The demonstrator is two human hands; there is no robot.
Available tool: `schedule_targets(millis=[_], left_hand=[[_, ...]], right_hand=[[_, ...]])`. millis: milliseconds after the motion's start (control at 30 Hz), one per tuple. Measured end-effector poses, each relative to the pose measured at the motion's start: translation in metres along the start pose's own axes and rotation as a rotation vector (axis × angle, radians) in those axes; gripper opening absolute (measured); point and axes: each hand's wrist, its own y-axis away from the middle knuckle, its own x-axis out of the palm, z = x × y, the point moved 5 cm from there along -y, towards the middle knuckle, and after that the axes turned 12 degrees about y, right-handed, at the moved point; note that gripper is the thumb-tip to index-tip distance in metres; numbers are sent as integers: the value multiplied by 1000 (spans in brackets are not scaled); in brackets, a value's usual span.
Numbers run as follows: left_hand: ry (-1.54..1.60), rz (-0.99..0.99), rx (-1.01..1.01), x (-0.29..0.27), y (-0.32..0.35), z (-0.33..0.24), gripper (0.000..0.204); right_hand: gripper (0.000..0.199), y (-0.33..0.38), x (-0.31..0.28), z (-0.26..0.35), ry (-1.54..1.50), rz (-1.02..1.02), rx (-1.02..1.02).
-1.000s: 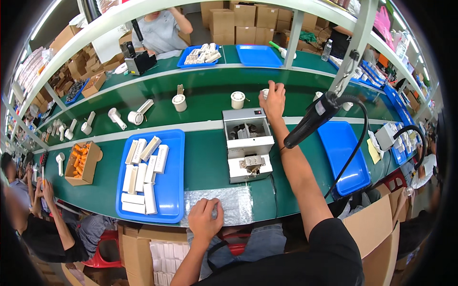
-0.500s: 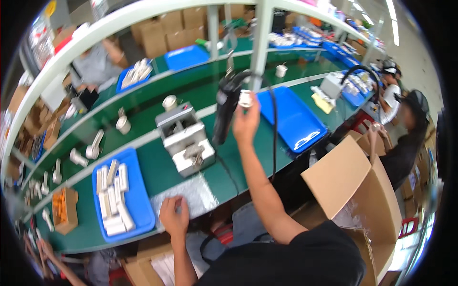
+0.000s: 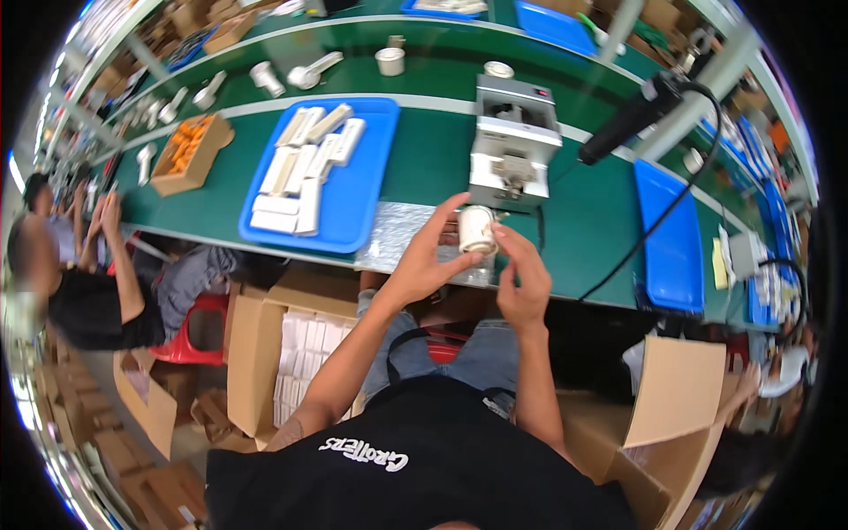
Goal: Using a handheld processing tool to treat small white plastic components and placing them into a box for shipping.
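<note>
Between my two hands, just in front of the grey metal fixture (image 3: 515, 132), is a small white cylindrical part (image 3: 477, 230). My left hand (image 3: 428, 261) curls around its left side, thumb below and forefinger above. From the right, the fingertips of my right hand (image 3: 525, 278) pinch its edge. Under the hands lies a clear bubble-wrap sheet (image 3: 396, 231) along the table's front edge. A black power screwdriver (image 3: 634, 119) hangs behind and to the right, out of my hands.
A blue tray (image 3: 375, 168) of white rectangular pieces stands left; an orange-filled box (image 3: 166, 177) sits beyond it. Another blue tray (image 3: 676, 256) lies right, crossed by a black cable. Open cartons (image 3: 252, 353) flank my legs. Co-workers sit on both sides.
My right hand has come down from beside the screwdriver with the white part. My left hand has left the bubble wrap and met it at the part. The view has turned.
</note>
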Motion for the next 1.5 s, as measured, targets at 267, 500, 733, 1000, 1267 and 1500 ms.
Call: schedule_targets(millis=[267,500,733,1000,1267,1500], left_hand=[[-506,-91,430,-17,11,42,79],[-748,-62,251,-1,8,24,63],[-756,-24,335,-1,0,40,47],[-489,-28,373,-7,9,24,37],[-508,-137,291,-2,9,22,29],[-153,-267,312,-15,8,29,19]], right_hand=[[32,-100,57,101,-338,211,-137],[58,-106,236,136,155,870,-372],[54,-109,262,123,110,1027,-165],[49,-103,299,133,190,544,37],[55,-120,235,112,23,501,87],[47,-98,28,62,-721,173,148]])
